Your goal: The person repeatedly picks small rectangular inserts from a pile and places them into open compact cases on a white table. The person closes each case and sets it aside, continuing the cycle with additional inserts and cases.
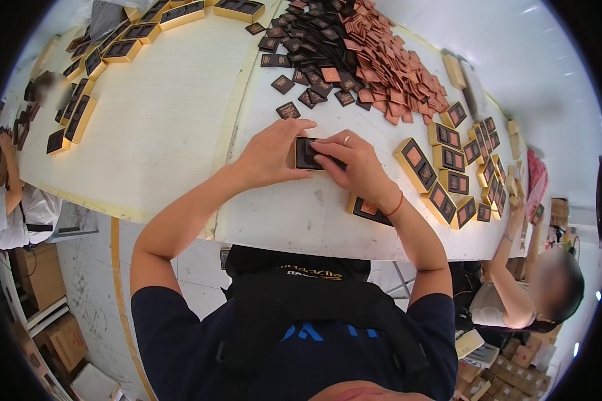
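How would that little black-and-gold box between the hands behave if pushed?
The box would probably slide rather than roll, being flat-faced and square-cornered. It seems stiff: its visible edges look straight with the left hand around it. It looks shallow for its width, so tipping seems unlikely.

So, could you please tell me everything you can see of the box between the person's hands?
The box is small and rectangular, black inside with a thin gold-coloured edge; it looks like card. It lies roughly level, face up, over the white table; whether it rests there is unclear. The left hand curves around its left end; the right hand's fingers cover its right part.
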Available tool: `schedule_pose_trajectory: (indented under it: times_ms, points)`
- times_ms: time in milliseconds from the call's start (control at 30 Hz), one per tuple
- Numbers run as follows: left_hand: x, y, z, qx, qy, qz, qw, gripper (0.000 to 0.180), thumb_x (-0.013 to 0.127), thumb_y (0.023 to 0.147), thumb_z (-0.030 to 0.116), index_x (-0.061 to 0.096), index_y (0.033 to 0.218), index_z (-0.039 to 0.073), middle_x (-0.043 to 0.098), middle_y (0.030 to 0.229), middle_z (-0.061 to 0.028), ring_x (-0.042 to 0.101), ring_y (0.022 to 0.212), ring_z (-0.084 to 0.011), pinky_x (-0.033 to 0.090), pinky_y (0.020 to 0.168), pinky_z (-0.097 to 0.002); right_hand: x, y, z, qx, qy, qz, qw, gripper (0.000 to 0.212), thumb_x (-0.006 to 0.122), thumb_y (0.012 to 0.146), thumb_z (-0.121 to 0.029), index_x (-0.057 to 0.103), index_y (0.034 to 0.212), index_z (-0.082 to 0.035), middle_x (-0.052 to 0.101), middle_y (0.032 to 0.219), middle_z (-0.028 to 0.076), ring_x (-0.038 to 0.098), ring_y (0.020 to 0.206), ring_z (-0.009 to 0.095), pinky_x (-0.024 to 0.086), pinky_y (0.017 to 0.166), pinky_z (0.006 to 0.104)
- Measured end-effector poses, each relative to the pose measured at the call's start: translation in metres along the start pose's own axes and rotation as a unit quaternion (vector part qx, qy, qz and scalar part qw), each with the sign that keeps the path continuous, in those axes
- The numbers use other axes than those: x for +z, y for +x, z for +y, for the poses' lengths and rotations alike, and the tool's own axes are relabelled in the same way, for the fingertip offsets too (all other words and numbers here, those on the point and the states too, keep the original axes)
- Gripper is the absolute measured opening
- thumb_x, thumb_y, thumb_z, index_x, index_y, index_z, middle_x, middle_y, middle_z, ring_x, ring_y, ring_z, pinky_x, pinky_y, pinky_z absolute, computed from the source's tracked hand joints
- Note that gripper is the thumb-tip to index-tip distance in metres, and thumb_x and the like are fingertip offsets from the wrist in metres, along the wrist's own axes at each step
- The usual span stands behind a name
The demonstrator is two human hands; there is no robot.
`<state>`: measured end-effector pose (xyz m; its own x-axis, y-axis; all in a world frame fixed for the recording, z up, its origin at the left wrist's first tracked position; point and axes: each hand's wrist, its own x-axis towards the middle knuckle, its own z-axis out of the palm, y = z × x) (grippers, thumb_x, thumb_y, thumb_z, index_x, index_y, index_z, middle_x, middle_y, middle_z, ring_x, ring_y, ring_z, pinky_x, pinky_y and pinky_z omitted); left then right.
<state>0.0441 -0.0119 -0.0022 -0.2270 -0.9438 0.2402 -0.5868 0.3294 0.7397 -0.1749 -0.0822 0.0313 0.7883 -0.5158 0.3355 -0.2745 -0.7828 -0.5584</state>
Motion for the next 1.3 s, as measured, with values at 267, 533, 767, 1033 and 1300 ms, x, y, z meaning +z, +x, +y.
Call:
schedule_pose_trajectory:
  times_ms: [267, 533, 767, 1033, 1300]
  points:
    - [0.001, 0.0, 0.0, 0.024, 0.007, 0.009, 1.0, 0.086, 0.089, 0.069, 0.028, 0.044, 0.141, 0.015, 0.057, 0.123, -0.0085, 0.058, 0.114, -0.0276, 0.05, 0.094, -0.0407, -0.006, 0.008, 0.008, 0.013, -0.001, -0.015, 1.0, 0.019, 0.071, 0.083, 0.0, 0.07, 0.102, -0.005, 0.063, 0.088, 0.01, 0.06, 0.083, 0.028, 0.051, 0.071, 0.0378]
    - [0.004, -0.004, 0.0, 0.045, 0.038, 0.029, 0.998, 0.085, 0.09, 0.069, 0.028, 0.045, 0.14, 0.014, 0.058, 0.123, -0.008, 0.058, 0.113, -0.0293, 0.05, 0.094, -0.0417, -0.004, 0.005, 0.006, 0.016, 0.032, -0.033, 0.999, 0.02, 0.073, 0.083, 0.002, 0.074, 0.102, -0.005, 0.062, 0.093, 0.009, 0.061, 0.083, 0.023, 0.052, 0.073, 0.0326]
    - [0.015, -0.014, 0.008, 0.176, 0.15, 0.078, 0.97, 0.046, 0.085, 0.068, 0.012, 0.067, 0.111, 0.012, 0.064, 0.116, -0.0034, 0.059, 0.11, -0.0269, 0.051, 0.092, -0.0402, -0.004, 0.01, 0.015, 0.045, 0.077, 0.011, 0.996, 0.012, 0.074, 0.08, 0.0, 0.07, 0.091, -0.006, 0.066, 0.097, 0.009, 0.062, 0.09, 0.027, 0.053, 0.079, 0.0351]
    - [0.011, -0.008, 0.012, 0.186, 0.125, 0.082, 0.971, 0.031, 0.083, 0.069, 0.008, 0.072, 0.097, 0.01, 0.067, 0.106, -0.0018, 0.061, 0.106, -0.0265, 0.052, 0.091, -0.0406, -0.044, 0.029, 0.13, 0.143, -0.189, 0.083, 0.968, 0.026, 0.076, 0.082, -0.019, 0.075, 0.104, -0.005, 0.07, 0.094, 0.01, 0.064, 0.086, 0.031, 0.051, 0.076, 0.04]
    - [0.011, -0.01, 0.008, 0.18, 0.097, 0.079, 0.976, 0.031, 0.084, 0.068, 0.007, 0.071, 0.096, 0.01, 0.067, 0.107, -0.0022, 0.061, 0.104, -0.0266, 0.052, 0.088, -0.0395, -0.065, 0.017, 0.099, 0.362, 0.315, 0.122, 0.869, 0.019, 0.07, 0.095, -0.018, 0.073, 0.108, -0.004, 0.061, 0.08, -0.004, 0.052, 0.066, 0.003, 0.038, 0.054, 0.0199]
